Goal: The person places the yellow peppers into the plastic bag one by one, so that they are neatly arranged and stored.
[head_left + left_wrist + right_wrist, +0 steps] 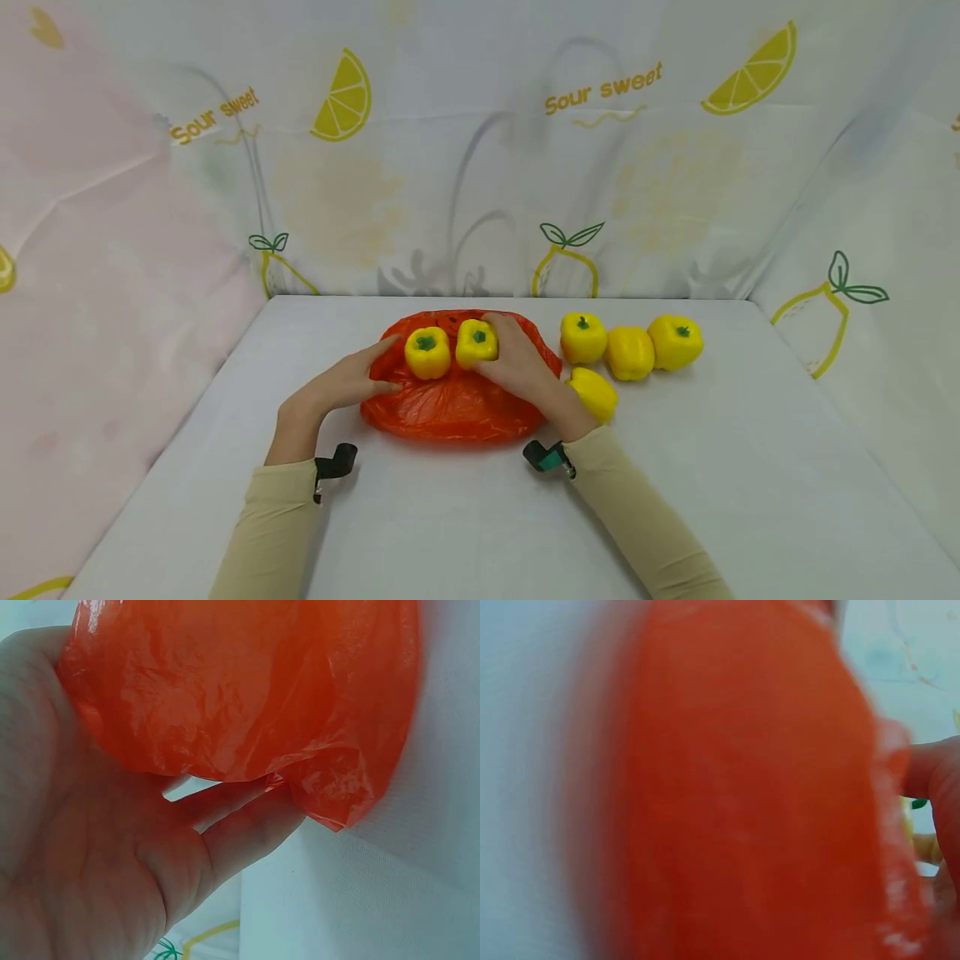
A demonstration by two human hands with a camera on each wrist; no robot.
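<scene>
A crumpled red plastic bag (pixel 457 412) lies between both hands. Its glossy side (pixel 225 690) fills much of the left wrist view. My left hand (pixel 341 383) rests against the bag's left side, thumb and fingers spread; some fingertips are hidden by the bag. Just beyond them, a yellow bell pepper (pixel 427 352) with a green stem sits on the bag. My right hand (pixel 517 362) grips another yellow bell pepper (pixel 474 343) beside it, above the bag. In the right wrist view the bag (pixel 750 787) is blurred and covers most of that pepper.
Right of the bag are a yellow pepper (pixel 583 337), a stemless-looking one (pixel 630 353) and a third (pixel 676 342) at the back. A further pepper (pixel 594 395) lies nearer, partly behind my right forearm. The white tabletop (pixel 750 467) meets a lemon-printed cloth (pixel 465 167).
</scene>
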